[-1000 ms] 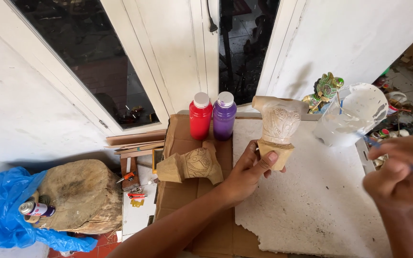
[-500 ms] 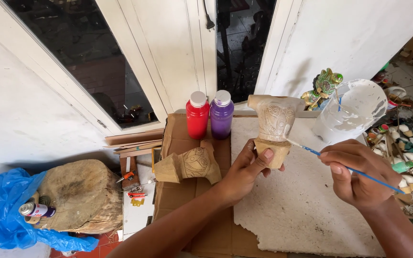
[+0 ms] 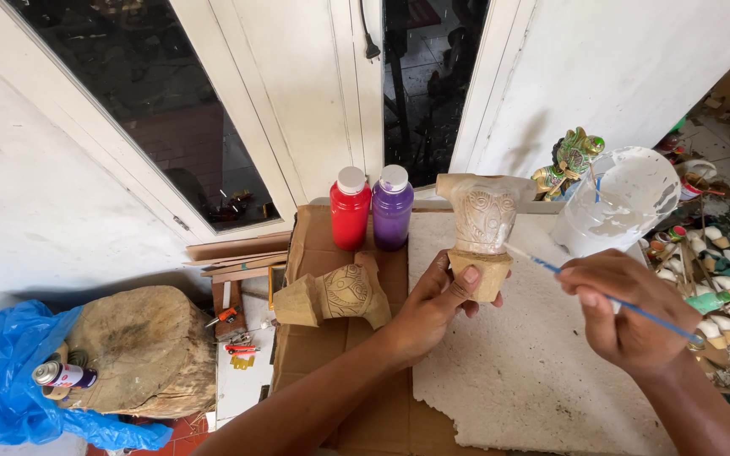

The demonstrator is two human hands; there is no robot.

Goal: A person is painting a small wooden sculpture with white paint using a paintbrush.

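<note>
Wooden carved torso [image 3: 483, 232] stands upright on the white foam sheet [image 3: 534, 371], its base gripped by the left hand [image 3: 433, 304]. The right hand [image 3: 627, 312], fingers pinched around a thin blue paintbrush [image 3: 610, 295], has now brought the bristles against the carving, beginning white strokes.

Left hand [image 3: 433, 308] reaches far from near-left, fingers curled in a grip, thumb up. Right hand [image 3: 627, 312] at right, fingers pinched.

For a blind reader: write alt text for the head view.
The left hand grips the base of an upright carved wooden figure while the right hand touches a thin blue paintbrush to it. Red and purple paint bottles stand behind.
</note>
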